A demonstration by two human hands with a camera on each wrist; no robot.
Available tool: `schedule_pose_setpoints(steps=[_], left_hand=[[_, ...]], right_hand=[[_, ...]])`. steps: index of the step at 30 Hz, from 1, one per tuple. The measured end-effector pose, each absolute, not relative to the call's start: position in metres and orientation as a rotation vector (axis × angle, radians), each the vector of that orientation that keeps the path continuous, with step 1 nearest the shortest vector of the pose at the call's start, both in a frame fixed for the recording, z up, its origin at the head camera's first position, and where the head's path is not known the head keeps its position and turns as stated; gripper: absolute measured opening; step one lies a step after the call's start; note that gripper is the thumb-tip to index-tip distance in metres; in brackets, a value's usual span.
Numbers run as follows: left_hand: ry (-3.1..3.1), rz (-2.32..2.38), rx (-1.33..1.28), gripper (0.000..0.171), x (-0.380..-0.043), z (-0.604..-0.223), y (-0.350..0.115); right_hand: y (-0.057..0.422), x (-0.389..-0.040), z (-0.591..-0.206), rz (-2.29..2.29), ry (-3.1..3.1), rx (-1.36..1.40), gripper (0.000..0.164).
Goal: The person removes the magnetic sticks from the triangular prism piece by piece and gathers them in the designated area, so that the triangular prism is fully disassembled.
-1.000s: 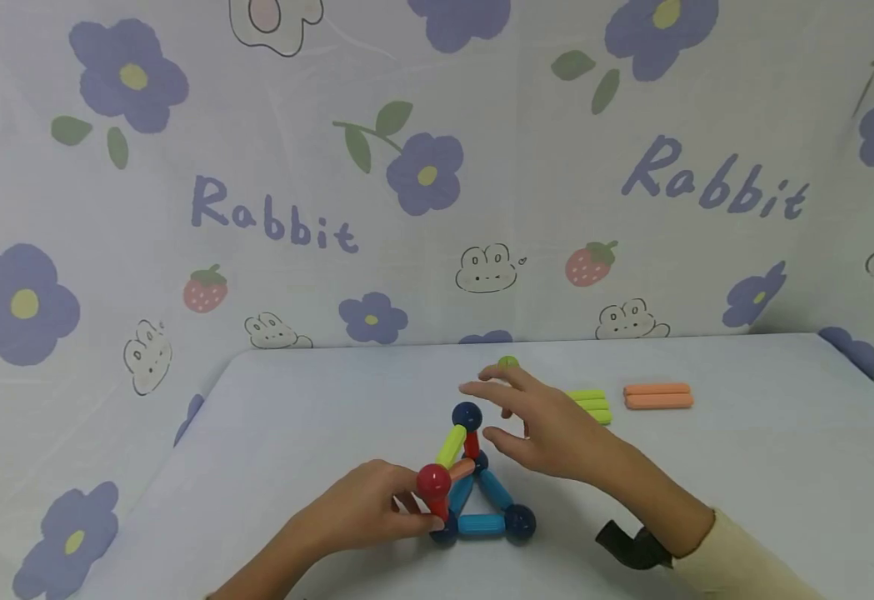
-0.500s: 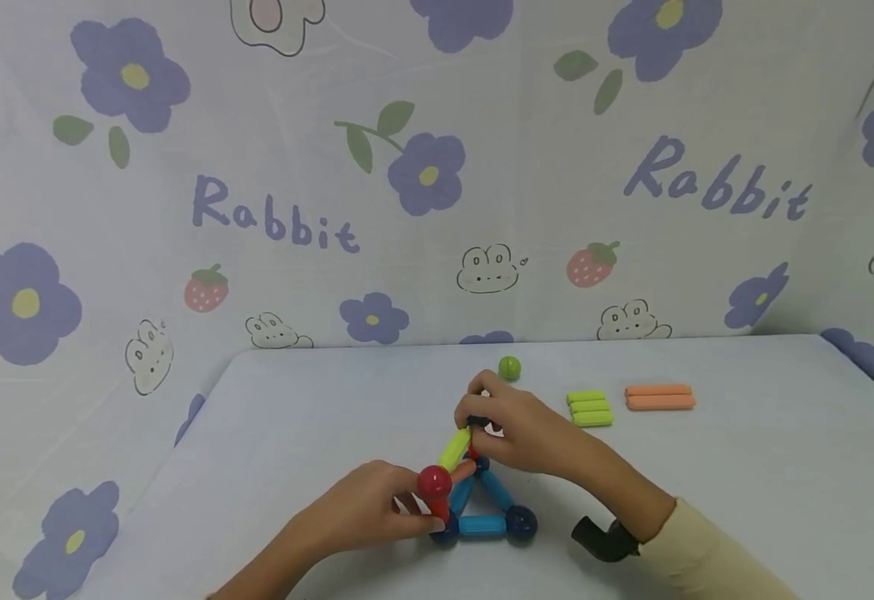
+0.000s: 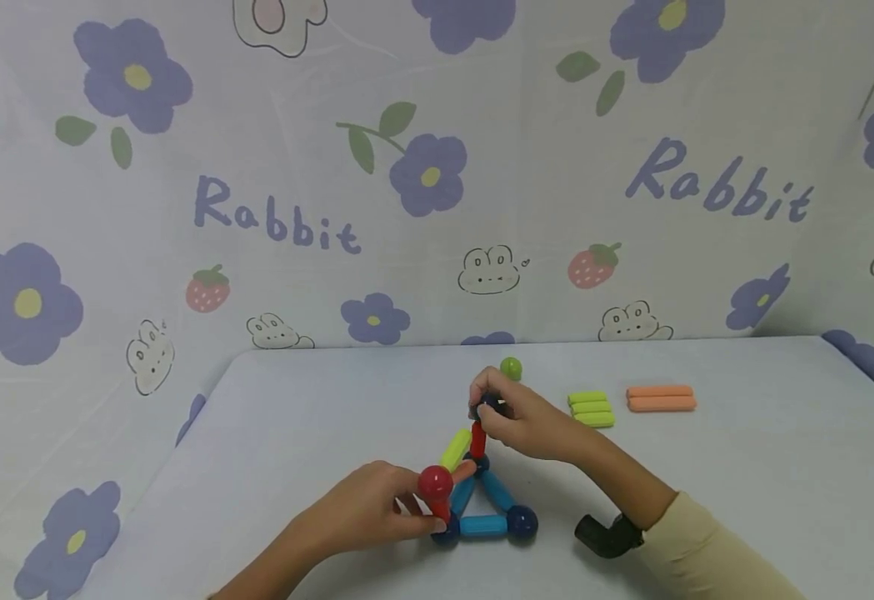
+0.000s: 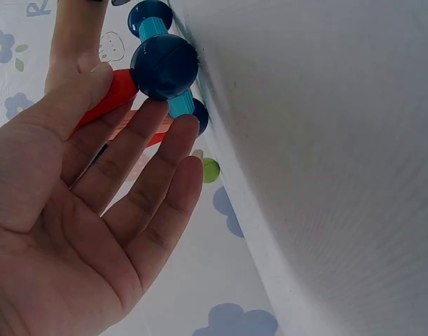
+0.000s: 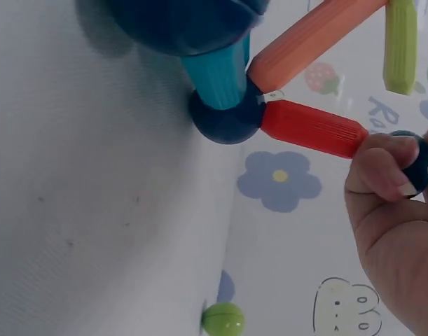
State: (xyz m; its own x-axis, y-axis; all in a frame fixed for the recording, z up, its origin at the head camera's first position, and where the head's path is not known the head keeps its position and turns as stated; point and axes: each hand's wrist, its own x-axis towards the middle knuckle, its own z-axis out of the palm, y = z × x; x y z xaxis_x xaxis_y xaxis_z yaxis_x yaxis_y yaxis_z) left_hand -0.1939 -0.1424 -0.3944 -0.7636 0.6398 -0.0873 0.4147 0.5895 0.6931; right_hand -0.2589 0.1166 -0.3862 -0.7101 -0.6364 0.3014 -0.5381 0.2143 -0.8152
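Observation:
A magnetic-rod frame stands on the table: blue rods (image 3: pixel 484 525) and dark blue balls (image 3: pixel 522 522) form a triangle at its base. My left hand (image 3: pixel 362 510) pinches the upright red rod (image 4: pixel 115 98) at the front left corner, under a red ball (image 3: pixel 435 483). My right hand (image 3: pixel 537 421) grips a dark blue ball (image 5: pixel 420 165) atop the back red rod (image 5: pixel 313 129). A yellow-green rod (image 3: pixel 456 450) slants up from behind the red ball, its upper end apart from the gripped ball. An orange rod (image 5: pixel 315 38) runs from the back base ball toward the front.
Behind the right hand lies a green ball (image 3: pixel 511 369). Three yellow-green rods (image 3: pixel 591 409) and two orange rods (image 3: pixel 661 398) lie side by side at the back right. A black curved piece (image 3: pixel 607 537) sticks out by the right sleeve. A patterned cloth hangs behind the table.
My right hand came in from open fingers, took hold of the top dark blue ball and shifted it right, away from the yellow-green rod's end. The left hand kept its place.

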Motion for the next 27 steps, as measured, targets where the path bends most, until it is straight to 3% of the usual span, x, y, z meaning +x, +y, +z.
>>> schedule_pose_setpoints(steps=[4, 11, 20, 27], left_hand=[[2.504, 0.924, 0.843, 0.025, -0.195, -0.394, -0.142], [2.499, 0.913, 0.813, 0.025, -0.195, -0.394, -0.141], [2.509, 0.909, 0.806, 0.025, -0.194, -0.394, -0.142], [2.508, 0.927, 0.819, 0.026, -0.193, -0.393, -0.143]], right_hand=[[0.121, -0.265, -0.382, -1.728, 2.251, -1.011, 0.015], [0.145, -0.29, -0.382, -1.76, 2.311, -0.862, 0.039], [0.17, -0.327, -0.385, -1.564, 2.493, -0.694, 0.044], [0.182, -0.35, -0.394, -1.146, 2.734, -0.598, 0.042]])
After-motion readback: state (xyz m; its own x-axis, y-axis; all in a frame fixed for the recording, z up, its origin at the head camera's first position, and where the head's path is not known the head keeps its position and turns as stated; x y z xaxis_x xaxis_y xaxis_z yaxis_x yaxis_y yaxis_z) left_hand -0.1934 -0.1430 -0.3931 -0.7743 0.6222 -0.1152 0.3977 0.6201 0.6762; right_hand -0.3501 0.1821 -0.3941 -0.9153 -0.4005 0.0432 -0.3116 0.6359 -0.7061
